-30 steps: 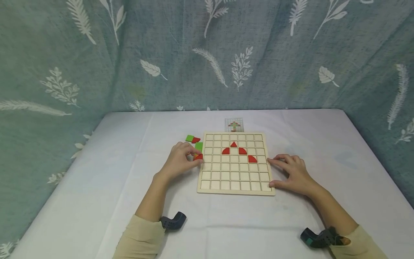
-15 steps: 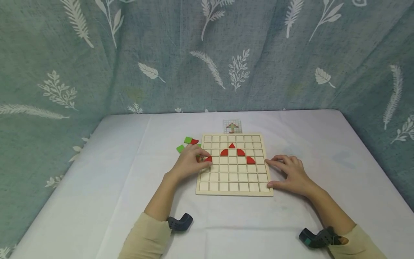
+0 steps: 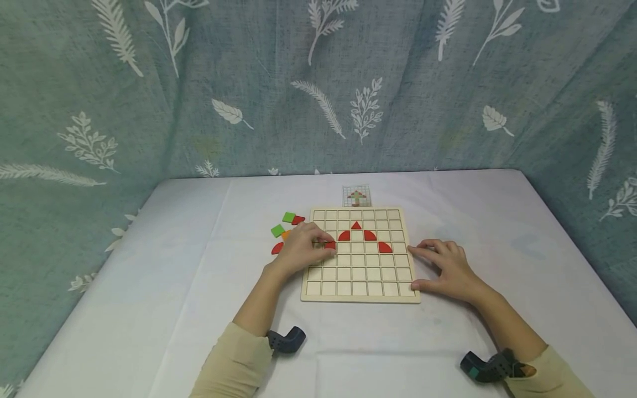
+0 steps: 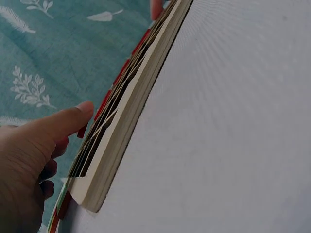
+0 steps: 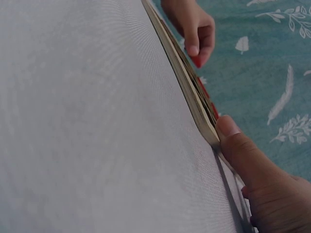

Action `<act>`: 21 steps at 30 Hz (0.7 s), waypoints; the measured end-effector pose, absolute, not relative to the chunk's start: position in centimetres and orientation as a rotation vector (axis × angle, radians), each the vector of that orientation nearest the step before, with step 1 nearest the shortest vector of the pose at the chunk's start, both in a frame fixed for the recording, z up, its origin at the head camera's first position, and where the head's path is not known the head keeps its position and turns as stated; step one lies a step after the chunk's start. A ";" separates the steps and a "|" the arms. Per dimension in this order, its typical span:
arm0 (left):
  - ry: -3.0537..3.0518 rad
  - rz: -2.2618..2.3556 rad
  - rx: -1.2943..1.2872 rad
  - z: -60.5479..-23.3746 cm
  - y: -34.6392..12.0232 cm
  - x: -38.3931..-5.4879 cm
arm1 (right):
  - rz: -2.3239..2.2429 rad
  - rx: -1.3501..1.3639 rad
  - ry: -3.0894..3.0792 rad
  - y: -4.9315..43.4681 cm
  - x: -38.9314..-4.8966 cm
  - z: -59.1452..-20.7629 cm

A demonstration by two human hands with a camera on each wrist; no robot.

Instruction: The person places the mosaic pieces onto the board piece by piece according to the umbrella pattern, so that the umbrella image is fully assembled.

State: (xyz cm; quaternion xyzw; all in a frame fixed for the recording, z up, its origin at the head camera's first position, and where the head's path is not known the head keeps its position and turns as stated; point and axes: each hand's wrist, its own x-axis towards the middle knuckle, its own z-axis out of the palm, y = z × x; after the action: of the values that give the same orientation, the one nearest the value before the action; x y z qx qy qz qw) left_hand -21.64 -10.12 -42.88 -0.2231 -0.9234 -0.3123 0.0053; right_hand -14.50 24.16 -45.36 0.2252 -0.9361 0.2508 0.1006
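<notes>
My left hand pinches a red quarter-circle tile between thumb and fingers over the left part of the wooden grid board. In the right wrist view the tile hangs below those fingertips, above the board's surface. On the board lie a small red triangle and three red quarter-circle tiles, one of them lower to the right. My right hand rests at the board's right edge, its thumb and fingers spread apart and touching the rim.
Loose tiles lie left of the board: green squares, red ones and an orange one, partly behind my left hand. A small printed pattern card sits against the board's far edge. A patterned cloth hangs behind the table.
My left hand has carried the red quarter-circle tile rightward from the board's left edge to over its grid, uncovering loose tiles at the left. The right hand stays at the board's right edge.
</notes>
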 end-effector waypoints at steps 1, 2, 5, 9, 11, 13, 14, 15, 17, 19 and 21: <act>-2.899 -0.975 -0.688 -42.9 -10.1 -21.7 | 0.740 0.667 -2.765 24.2 -14.5 -45.4; -2.904 -0.971 -0.681 -43.0 -10.0 -21.7 | 0.739 0.670 -2.762 24.2 -14.5 -45.4; -2.909 -0.961 -0.669 -43.1 -9.9 -21.7 | 0.737 0.672 -2.755 24.1 -14.5 -45.5; -2.919 -0.955 -0.646 -43.1 -9.8 -21.7 | 0.744 0.669 -2.754 24.1 -14.6 -45.5; -2.927 -0.972 -0.634 -43.1 -9.8 -21.7 | 0.745 0.671 -2.756 24.1 -14.6 -45.5; -2.931 -0.988 -0.638 -43.1 -9.8 -21.6 | 0.741 0.670 -2.757 24.1 -14.6 -45.6; -2.930 -0.992 -0.645 -43.2 -9.8 -21.6 | 0.738 0.670 -2.757 24.1 -14.6 -45.6; -2.930 -0.997 -0.650 -43.2 -9.7 -21.6 | 0.735 0.671 -2.757 24.1 -14.6 -45.6; -2.924 -1.001 -0.656 -43.3 -9.7 -21.7 | 0.732 0.672 -2.755 24.1 -14.6 -45.6; -2.922 -1.003 -0.651 -43.3 -9.7 -21.7 | 0.731 0.675 -2.752 24.2 -14.6 -45.6; -2.931 -1.014 -0.628 -43.4 -9.8 -21.7 | 0.730 0.677 -2.750 24.2 -14.6 -45.7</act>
State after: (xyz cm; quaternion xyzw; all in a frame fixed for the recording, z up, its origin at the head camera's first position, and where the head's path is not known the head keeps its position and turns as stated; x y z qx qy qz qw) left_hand -21.67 -9.80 -43.38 -0.1985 -0.9262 -0.3204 -0.0114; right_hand -14.63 24.21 -45.67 0.2300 -0.9348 0.2480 0.1082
